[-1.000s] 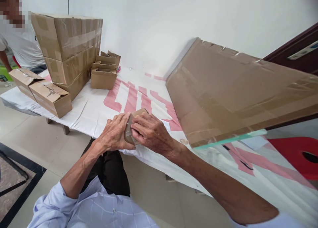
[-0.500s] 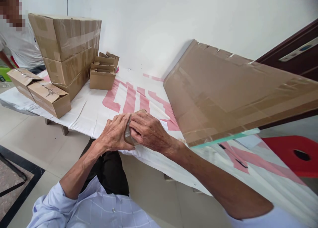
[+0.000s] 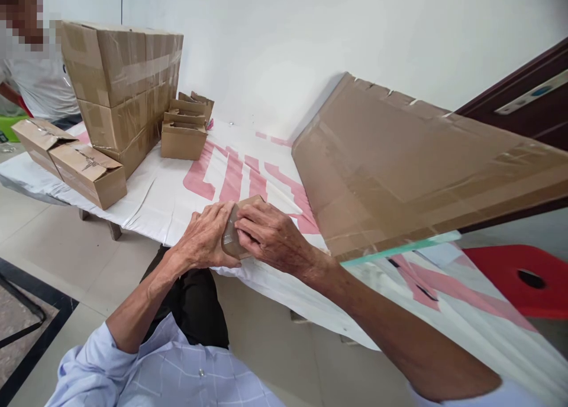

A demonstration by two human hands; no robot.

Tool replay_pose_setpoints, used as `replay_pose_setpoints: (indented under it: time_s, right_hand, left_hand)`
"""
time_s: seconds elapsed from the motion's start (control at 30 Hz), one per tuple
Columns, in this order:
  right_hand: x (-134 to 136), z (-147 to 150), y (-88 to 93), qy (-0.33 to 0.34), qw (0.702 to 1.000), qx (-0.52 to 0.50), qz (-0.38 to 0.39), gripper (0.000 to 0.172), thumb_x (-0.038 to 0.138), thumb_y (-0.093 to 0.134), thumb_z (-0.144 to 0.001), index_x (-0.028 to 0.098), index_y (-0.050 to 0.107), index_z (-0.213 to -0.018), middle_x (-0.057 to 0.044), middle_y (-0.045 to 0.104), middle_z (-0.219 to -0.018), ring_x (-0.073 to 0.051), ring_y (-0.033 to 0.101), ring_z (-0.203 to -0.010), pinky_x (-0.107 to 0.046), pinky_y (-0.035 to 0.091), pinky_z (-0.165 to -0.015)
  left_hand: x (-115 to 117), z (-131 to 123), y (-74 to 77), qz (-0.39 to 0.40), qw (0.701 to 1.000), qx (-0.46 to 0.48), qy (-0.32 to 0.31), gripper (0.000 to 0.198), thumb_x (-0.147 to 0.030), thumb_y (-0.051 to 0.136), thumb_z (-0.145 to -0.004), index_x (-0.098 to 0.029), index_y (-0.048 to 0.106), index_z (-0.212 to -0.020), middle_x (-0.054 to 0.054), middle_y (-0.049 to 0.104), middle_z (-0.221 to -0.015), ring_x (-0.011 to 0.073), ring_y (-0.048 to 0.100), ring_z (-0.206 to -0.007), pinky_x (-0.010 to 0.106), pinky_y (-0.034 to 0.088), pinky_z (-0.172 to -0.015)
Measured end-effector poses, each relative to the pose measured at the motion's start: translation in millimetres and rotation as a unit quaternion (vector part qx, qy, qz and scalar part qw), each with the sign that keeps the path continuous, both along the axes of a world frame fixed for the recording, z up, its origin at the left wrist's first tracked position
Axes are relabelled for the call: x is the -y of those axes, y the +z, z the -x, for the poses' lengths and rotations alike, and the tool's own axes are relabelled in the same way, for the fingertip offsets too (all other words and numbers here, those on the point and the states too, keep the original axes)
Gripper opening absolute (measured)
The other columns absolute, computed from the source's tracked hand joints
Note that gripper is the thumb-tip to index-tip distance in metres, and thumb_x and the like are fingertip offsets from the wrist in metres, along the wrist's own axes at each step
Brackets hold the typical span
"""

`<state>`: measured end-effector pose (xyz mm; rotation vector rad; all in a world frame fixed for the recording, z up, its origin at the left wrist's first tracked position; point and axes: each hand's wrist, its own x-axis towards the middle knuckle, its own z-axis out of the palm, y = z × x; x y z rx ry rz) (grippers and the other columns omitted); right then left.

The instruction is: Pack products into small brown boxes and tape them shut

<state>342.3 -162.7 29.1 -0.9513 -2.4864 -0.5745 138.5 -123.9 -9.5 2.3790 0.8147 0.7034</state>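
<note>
Near the front edge of the cloth-covered table, a small cardboard box (image 3: 231, 234) sits between my two hands. My left hand (image 3: 206, 234) grips its left side, with the thumb along the bottom edge. The curled fingers of my right hand (image 3: 271, 235) press together against the box's near face and right side. Shiny clear tape shows on that face by the fingertips. Whether the right fingers also pinch a piece of tape cannot be made out. The far side of the box is mostly covered by my right hand.
Taped cartons (image 3: 128, 70) are stacked at the left rear, with two closed boxes (image 3: 89, 169) before them. Open small boxes (image 3: 183, 139) stand beside the stack. A large cardboard sheet (image 3: 399, 164) leans right. A red stool (image 3: 510, 277) stands far right. A person (image 3: 39, 87) is at far left.
My right hand has slid slightly to the right across the box, uncovering more of its near face. My left hand keeps its hold in the same place.
</note>
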Motion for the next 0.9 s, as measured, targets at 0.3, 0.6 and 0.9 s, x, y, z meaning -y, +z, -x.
replay_pose_setpoints:
  time_s: [0.3, 0.6, 0.9]
  right_hand:
    - [0.4, -4.1, -2.1, -0.004, 0.994, -0.103, 0.033, 0.024, 0.006, 0.055, -0.094, 0.024, 0.065, -0.081, -0.006, 0.066, -0.085, -0.023, 0.061, -0.084, -0.040, 0.054, -0.082]
    - [-2.5, -27.1, -27.6, -0.123, 0.924, -0.330, 0.149, 0.044, 0.055, 0.050, -0.110, 0.023, 0.069, -0.135, -0.014, 0.070, -0.129, -0.030, 0.068, -0.119, -0.046, 0.063, -0.096]
    - [0.2, 7.2, -53.2, -0.069, 0.907, -0.349, 0.225, 0.037, 0.044, 0.051, -0.110, 0.027, 0.073, -0.135, -0.013, 0.070, -0.138, -0.031, 0.065, -0.135, -0.055, 0.055, -0.119]
  left_hand:
    - [-2.6, 3.4, -2.8, -0.007, 1.000, -0.005, 0.005, 0.119, -0.039, 0.096, -0.062, -0.022, 0.034, -0.162, 0.022, 0.051, -0.159, 0.0458, 0.050, -0.146, 0.064, 0.046, -0.111]
    - [-8.0, 28.2, -19.3, 0.013, 1.000, 0.017, 0.007, 0.130, -0.038, 0.093, -0.066, -0.028, 0.019, -0.174, 0.022, 0.042, -0.166, 0.0496, 0.041, -0.152, 0.067, 0.043, -0.117]
    - [-26.2, 82.9, -58.8, 0.081, 0.993, 0.044, 0.076, 0.127, -0.046, 0.093, -0.070, -0.026, 0.022, -0.174, 0.022, 0.038, -0.171, 0.0475, 0.039, -0.158, 0.068, 0.038, -0.126]
